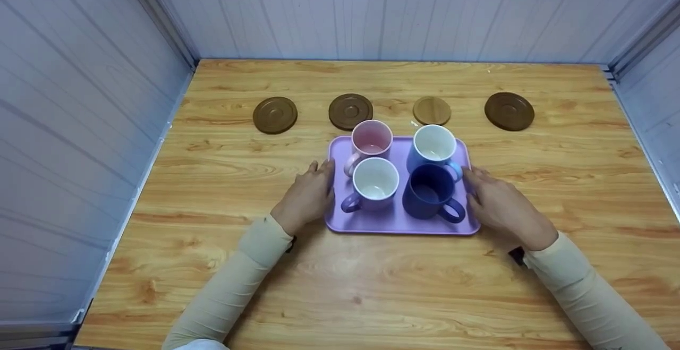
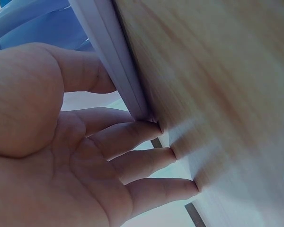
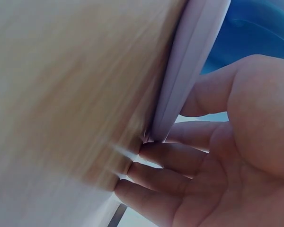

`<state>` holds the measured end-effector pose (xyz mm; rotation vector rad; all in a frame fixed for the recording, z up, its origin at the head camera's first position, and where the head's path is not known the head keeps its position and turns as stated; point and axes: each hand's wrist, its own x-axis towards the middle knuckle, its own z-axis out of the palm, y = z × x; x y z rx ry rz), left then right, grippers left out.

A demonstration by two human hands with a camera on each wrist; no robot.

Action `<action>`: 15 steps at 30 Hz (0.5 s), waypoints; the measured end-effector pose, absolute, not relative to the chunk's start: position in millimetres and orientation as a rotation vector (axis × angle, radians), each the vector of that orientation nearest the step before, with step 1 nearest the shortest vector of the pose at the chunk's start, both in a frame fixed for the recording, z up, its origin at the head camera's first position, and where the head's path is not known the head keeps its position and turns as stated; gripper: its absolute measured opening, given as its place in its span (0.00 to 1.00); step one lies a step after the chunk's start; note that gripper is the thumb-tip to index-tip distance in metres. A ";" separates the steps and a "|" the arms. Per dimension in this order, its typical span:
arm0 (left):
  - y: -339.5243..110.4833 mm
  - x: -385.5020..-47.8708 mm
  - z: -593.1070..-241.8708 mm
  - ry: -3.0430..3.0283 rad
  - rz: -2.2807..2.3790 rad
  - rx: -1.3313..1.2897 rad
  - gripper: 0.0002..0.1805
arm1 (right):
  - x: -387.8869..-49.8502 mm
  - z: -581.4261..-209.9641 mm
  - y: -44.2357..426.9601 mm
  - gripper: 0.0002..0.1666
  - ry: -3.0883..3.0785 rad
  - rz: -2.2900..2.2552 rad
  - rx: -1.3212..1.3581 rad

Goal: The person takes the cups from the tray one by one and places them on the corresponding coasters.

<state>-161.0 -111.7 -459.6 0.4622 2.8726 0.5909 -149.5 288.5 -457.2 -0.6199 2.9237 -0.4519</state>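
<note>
A lilac tray [image 1: 372,224] lies on the wooden table, carrying a pink mug [image 1: 372,138], a purple mug with white inside [image 1: 376,180], a light-blue mug [image 1: 434,144] and a dark-blue mug [image 1: 429,198]. My left hand [image 1: 307,195] holds the tray's left rim, with the thumb over the top edge. On the opposite short side, my right hand [image 1: 504,206] holds the right rim the same way. Both wrist views show the lower fingertips touching the tabletop beside the tray rim [image 2: 116,61]. Parts of the mugs' blue sides appear behind the rim there.
Behind the tray is a row of round coasters: a brown coaster [image 1: 275,115] at the left, another brown coaster [image 1: 350,111], a lighter wooden coaster [image 1: 432,110] and a dark brown coaster [image 1: 509,111]. Pale panels [image 1: 372,15] wall the table at the back and sides.
</note>
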 end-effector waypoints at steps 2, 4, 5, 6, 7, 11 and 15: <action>-112.2 -161.7 -458.8 2.856 0.591 0.459 0.33 | -149.6 -457.2 288.7 0.34 2.922 -0.451 -0.615; -113.2 -162.2 -457.0 2.842 0.601 0.459 0.33 | -149.9 -457.5 289.1 0.34 2.921 -0.452 -0.611; -114.0 -162.5 -455.7 2.838 0.610 0.463 0.33 | -150.0 -457.9 289.3 0.34 2.920 -0.451 -0.610; -114.6 -162.8 -454.3 2.834 0.620 0.465 0.33 | -150.0 -457.9 289.2 0.34 2.918 -0.451 -0.608; -115.3 -163.0 -452.7 2.833 0.636 0.468 0.32 | -150.2 -458.3 289.3 0.34 2.916 -0.451 -0.608; -116.3 -163.8 -445.1 2.850 0.756 0.476 0.31 | -150.1 -458.8 288.8 0.34 2.916 -0.448 -0.617; -113.9 -163.6 -437.9 2.868 0.942 0.480 0.29 | -149.5 -459.2 288.2 0.33 2.938 -0.453 -0.636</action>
